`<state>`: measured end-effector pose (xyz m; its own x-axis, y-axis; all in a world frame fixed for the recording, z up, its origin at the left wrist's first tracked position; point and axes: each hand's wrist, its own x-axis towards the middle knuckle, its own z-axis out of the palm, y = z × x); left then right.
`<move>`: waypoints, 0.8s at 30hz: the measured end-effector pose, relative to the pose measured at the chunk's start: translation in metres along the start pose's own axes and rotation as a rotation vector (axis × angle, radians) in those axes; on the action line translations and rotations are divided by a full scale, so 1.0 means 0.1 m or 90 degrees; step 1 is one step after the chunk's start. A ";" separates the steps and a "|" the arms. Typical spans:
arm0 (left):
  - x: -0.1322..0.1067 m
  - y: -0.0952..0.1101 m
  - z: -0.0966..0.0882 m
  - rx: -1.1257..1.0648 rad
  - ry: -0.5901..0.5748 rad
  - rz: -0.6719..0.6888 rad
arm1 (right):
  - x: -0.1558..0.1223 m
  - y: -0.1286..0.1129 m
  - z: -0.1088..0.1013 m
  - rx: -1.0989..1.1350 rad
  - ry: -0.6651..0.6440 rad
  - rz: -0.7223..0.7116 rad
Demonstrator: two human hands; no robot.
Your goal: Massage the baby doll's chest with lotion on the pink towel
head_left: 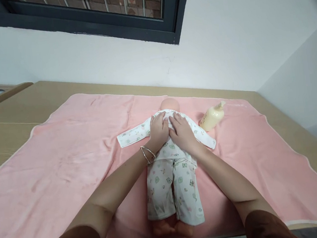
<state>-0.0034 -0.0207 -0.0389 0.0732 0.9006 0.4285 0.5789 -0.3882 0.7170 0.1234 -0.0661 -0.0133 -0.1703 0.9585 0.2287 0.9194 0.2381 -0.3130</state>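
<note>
A baby doll (pixel 169 105) in white printed pyjamas (pixel 172 186) lies on a pink towel (pixel 66 160), head away from me, feet toward me. My left hand (pixel 159 129) rests flat on the doll's upper torso, fingers stretched out, a bangle on the wrist. Beside it, my right hand (pixel 181 131) lies flat on the torso too, fingers extended toward the neck. Both hands press on the shirt and hold nothing. The doll's sleeves spread out to either side.
A cream pump bottle (pixel 212 116) lies on its side on the towel just right of the doll's shoulder. The towel covers a wooden table (pixel 9 113) against a white wall under a dark-framed window (pixel 100 11).
</note>
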 end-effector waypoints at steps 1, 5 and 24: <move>0.00 0.00 -0.01 -0.005 0.003 -0.001 | 0.00 -0.01 0.01 -0.008 -0.007 0.000; 0.00 0.08 -0.11 -0.082 0.044 0.006 | 0.02 -0.01 -0.07 0.017 -0.041 -0.006; 0.39 1.69 0.77 -1.033 -0.322 -0.623 | 0.07 1.07 -1.20 -0.100 0.127 0.207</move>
<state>0.1598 -0.0365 0.0567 0.6012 0.7313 -0.3220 -0.5887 0.6779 0.4404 0.2633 -0.0525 0.0656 0.1957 0.9266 0.3211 0.9597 -0.1136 -0.2570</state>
